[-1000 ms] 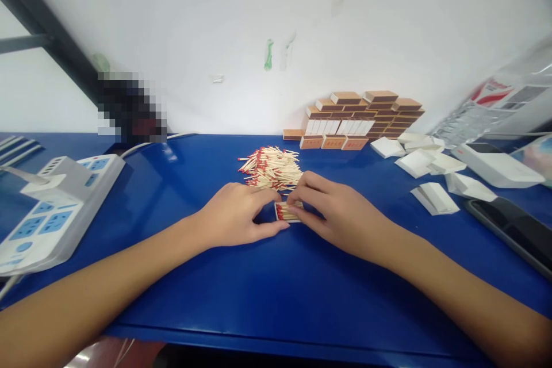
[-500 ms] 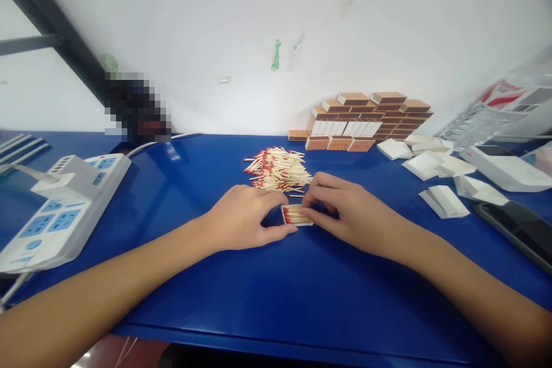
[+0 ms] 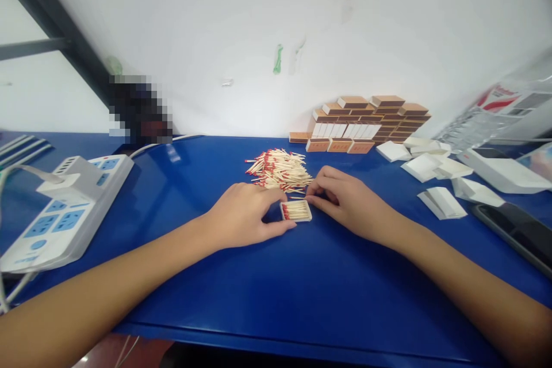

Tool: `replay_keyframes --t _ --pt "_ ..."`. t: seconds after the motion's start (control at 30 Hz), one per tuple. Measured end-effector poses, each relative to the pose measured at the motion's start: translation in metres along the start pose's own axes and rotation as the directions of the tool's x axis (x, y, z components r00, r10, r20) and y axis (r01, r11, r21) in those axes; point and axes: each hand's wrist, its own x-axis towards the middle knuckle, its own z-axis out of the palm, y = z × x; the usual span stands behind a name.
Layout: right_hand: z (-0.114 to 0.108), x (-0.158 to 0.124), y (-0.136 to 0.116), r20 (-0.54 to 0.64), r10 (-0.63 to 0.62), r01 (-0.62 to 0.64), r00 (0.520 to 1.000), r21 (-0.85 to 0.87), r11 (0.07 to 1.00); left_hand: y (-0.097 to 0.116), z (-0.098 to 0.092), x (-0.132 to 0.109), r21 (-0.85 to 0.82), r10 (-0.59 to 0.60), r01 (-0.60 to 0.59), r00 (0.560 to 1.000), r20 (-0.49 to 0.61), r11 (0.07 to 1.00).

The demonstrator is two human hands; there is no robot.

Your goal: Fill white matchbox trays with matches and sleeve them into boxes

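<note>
A small white matchbox tray (image 3: 303, 219) sits on the blue table, with a layer of red-headed matches inside. My left hand (image 3: 241, 215) has its thumb and fingers curved around the left end of the tray, thumb along the near edge. Just beyond the tray lies a single match (image 3: 296, 198). The pinched fingertips of my right hand (image 3: 345, 198) are at this match's right end. Behind both hands is a loose heap of matches (image 3: 280, 169), most heads pointing left.
Stacked matchboxes (image 3: 394, 121) stand against the wall. Folded white paper pieces (image 3: 442, 203), a dark phone (image 3: 513, 233), a white box (image 3: 502, 169) and a plastic bottle (image 3: 478, 118) occupy the right. A power strip (image 3: 64, 218) with cables lies at left.
My right hand has moved off the filled tray, slightly up and to the right, to the single match beyond it. My left hand stays around the tray's left end.
</note>
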Motion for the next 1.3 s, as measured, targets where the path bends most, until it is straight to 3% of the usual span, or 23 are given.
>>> replay_keyframes --t 0.1,0.27,0.43,0.63,0.83,1.03,1.17,1.3 --pt "-0.002 0.000 0.002 0.033 0.008 -0.007 0.999 -0.023 1.000 -0.003 -0.001 0.002 0.005 -0.036 0.036 0.999 0.013 0.999" --pt "-0.009 -0.004 -0.006 -0.032 -0.041 0.041 0.999 -0.009 0.999 -0.003 0.003 0.001 0.044 -0.050 0.049 0.999 0.011 0.998" --pt "-0.013 -0.008 -0.021 0.040 -0.081 0.081 0.996 0.016 0.997 -0.002 0.004 0.000 0.033 -0.052 0.051 0.999 0.015 0.998" --pt "-0.003 0.005 -0.011 -0.126 -0.044 0.049 0.991 0.037 0.998 -0.003 0.004 0.001 0.016 -0.027 0.027 0.999 0.031 1.000" --pt "0.007 0.017 -0.003 -0.078 -0.054 0.057 0.995 0.035 0.998 -0.003 0.005 0.001 0.003 -0.023 0.023 0.999 0.036 1.000" --pt "0.001 0.011 0.000 -0.058 -0.090 0.088 0.994 -0.043 0.995 -0.004 0.005 0.001 0.019 -0.003 0.003 1.000 0.024 1.000" --pt "-0.010 0.003 -0.010 -0.069 -0.118 0.116 0.991 -0.037 0.993 -0.003 0.004 0.001 0.017 -0.015 0.014 0.999 0.031 1.000" --pt "-0.016 -0.006 -0.027 0.014 -0.146 0.146 0.989 -0.033 0.989 -0.002 0.003 0.001 0.021 -0.018 0.017 0.999 0.033 1.000"
